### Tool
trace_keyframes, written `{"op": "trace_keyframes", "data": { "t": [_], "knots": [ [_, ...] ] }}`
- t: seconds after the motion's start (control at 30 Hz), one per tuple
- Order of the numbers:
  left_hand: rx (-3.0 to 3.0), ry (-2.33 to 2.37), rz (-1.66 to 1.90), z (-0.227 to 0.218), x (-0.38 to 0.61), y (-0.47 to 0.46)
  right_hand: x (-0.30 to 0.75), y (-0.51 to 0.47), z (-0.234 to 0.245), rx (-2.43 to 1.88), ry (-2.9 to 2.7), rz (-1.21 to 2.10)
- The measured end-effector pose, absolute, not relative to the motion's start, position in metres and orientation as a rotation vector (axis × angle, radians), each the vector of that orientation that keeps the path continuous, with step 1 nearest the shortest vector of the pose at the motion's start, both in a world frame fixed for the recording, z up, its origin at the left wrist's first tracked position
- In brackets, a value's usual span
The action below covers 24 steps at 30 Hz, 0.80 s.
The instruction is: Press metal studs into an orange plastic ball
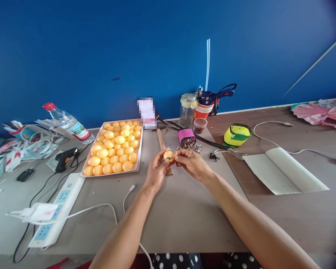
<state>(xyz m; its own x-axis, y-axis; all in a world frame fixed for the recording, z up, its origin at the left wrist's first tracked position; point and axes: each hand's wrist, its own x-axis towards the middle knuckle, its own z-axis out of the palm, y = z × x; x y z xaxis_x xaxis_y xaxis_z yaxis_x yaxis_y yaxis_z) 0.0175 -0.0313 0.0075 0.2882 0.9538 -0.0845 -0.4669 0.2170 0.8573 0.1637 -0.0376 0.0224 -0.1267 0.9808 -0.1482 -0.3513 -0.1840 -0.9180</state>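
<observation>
Both of my hands meet over the middle of the table around one orange-yellow ball (168,154). My left hand (156,172) grips the ball from the left with curled fingers. My right hand (190,163) pinches at the ball's right side; whether it also holds a small metal piece I cannot tell. Just left of my hands lies a shallow tray (111,173) filled with several more orange-yellow balls. Behind my hands a purple cup (186,135) lies tipped over, spilling small metal pieces (192,146). A wooden stick (161,140) lies under my hands.
A white power strip (56,209) with cables and a black glue gun (64,157) sit at left, beside a plastic bottle (68,123). Behind stand a glass jar (188,109), a paper cup with tools (204,108) and a yellow-green tape holder (236,134). White folded paper (282,172) lies right.
</observation>
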Motion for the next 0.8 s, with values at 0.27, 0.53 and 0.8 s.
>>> {"op": "trace_keyframes", "data": {
  "t": [0.27,0.53,0.8],
  "knots": [
    [0.861,0.742,1.123,0.005,0.017,-0.031,0.163,-0.039,0.024,-0.994,-0.885,1.579],
    [0.914,0.768,1.141,0.0,0.018,-0.033,0.161,-0.039,0.019,-1.014,-0.924,1.517],
    [0.94,0.802,1.179,-0.005,0.018,-0.035,0.157,-0.039,0.017,-1.024,-0.961,1.45]
  ]
}}
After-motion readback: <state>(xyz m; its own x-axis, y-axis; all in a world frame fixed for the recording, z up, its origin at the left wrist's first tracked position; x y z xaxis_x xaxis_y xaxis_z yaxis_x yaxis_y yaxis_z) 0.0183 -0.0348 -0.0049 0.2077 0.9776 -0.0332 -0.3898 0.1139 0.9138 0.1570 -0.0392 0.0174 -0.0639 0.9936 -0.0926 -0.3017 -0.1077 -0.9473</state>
